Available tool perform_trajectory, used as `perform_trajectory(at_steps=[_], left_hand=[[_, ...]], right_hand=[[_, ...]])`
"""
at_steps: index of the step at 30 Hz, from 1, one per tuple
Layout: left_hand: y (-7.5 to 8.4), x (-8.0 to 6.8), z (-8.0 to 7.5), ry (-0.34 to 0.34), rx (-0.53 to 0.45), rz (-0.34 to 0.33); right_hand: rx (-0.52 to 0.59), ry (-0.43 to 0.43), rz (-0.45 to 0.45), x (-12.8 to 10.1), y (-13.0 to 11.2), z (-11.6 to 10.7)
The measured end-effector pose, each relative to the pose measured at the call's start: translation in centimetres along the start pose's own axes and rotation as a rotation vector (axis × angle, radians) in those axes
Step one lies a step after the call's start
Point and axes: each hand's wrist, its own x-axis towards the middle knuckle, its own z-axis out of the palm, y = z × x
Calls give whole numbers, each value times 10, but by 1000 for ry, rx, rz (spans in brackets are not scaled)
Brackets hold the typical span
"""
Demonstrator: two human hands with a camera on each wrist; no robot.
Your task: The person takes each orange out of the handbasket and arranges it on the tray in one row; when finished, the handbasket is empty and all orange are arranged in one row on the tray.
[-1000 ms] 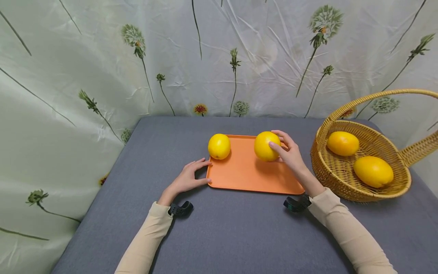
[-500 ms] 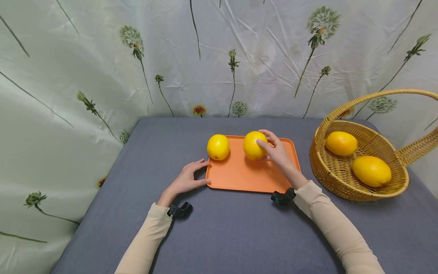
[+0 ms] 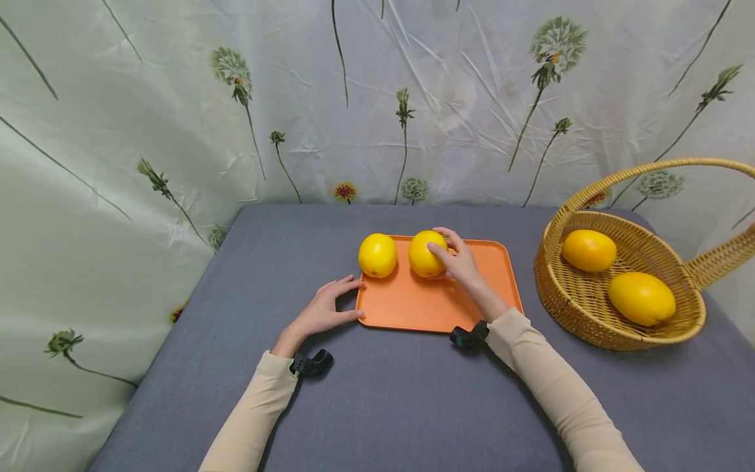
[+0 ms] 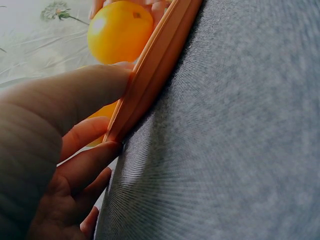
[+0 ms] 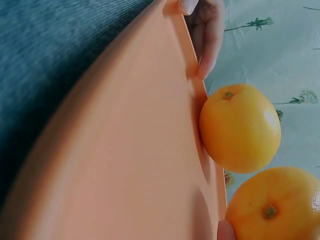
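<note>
Right now my right hand [image 3: 457, 262] holds a round yellow fruit [image 3: 426, 254], with my fingers curled around its right side. It sits on the orange tray [image 3: 436, 305], at the back, just beside a second yellow fruit [image 3: 377, 255]. My left hand [image 3: 323, 308] pinches the left edge of the tray, thumb below and fingers near the rim. The tray lies on the gray counter [image 3: 377, 406].

I think the fruit is firm and a bit heavy, with smooth skin that could slip. It is round, so it may roll. A wide hold around its middle seems best.

From the head view I see the whole counter and the basket [image 3: 625, 328] off to the right with two more fruits [image 3: 613, 275] inside. The wrist views show none of that. The left wrist view shows my fingers [image 4: 85, 100] pressed right on the tray rim [image 4: 150, 75]. The right wrist view shows the two fruits [image 5: 250, 165] close together by the tray's far edge, nearly touching.
</note>
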Motion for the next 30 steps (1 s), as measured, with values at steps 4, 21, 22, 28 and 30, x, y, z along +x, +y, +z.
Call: perform_trajectory(at_steps=[4,21,22,28,30], left_hand=[[1,-1,0,-7,-3,-12],[1,1,-2,-13,3,-8],[1,1,-2,-11,2,-6],[2,1,-1,-7,6,4],[2,1,-1,-7,4,2]], right_hand=[[-18,-6,10,2,0,4],[-130,-210,2,13,15,-1],[-142,-217,-8,13,16,-1],[-175,-226,-50,12,18,-1],[-186,-223,-62,12,18,-2]])
